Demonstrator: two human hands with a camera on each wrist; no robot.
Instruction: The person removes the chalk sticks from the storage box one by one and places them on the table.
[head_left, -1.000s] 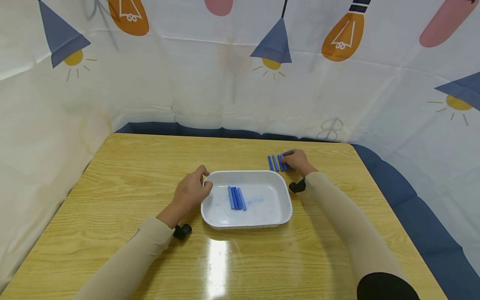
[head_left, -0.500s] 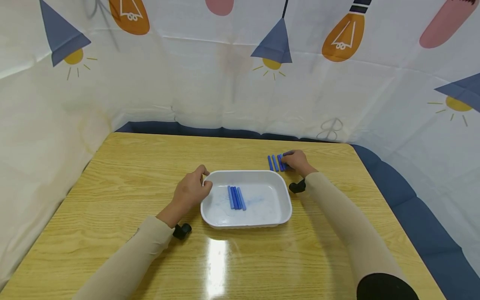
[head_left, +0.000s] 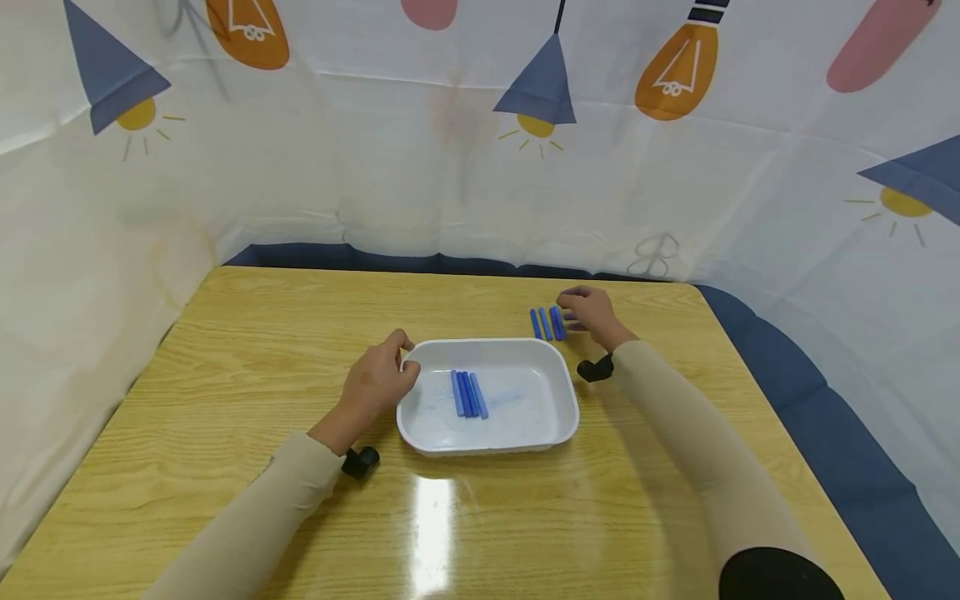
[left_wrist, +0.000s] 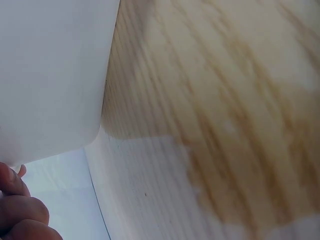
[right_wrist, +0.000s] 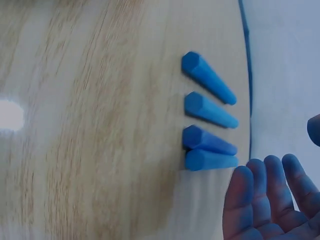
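Observation:
A white tray [head_left: 525, 433] stands mid-table with several blue chalk sticks [head_left: 469, 395] lying side by side in it, over faint blue smears. My left hand [head_left: 372, 380] pinches the tray's left rim between thumb and fingers; in the left wrist view, curled fingers [left_wrist: 22, 215] show at the tray's corner. Beyond the tray's back right corner, several more blue chalk sticks [right_wrist: 209, 111] lie in a row on the table, two of them touching. Beside that row is my right hand [head_left: 588, 315], its fingers extended and holding nothing. Blue dust coats its fingertips [right_wrist: 242, 180].
The wooden table [head_left: 300, 308] reflects a bright glare near its front. Behind it hangs a white cloth [head_left: 390, 167] printed with lamps and bulbs, and a dark blue band [head_left: 825, 408] runs along the right edge. A black wrist camera [head_left: 596, 368] sits under the right wrist.
My right hand has lifted its fingers off the row and moved slightly back; the last two sticks of the row now lie against each other. The left hand keeps its place on the tray.

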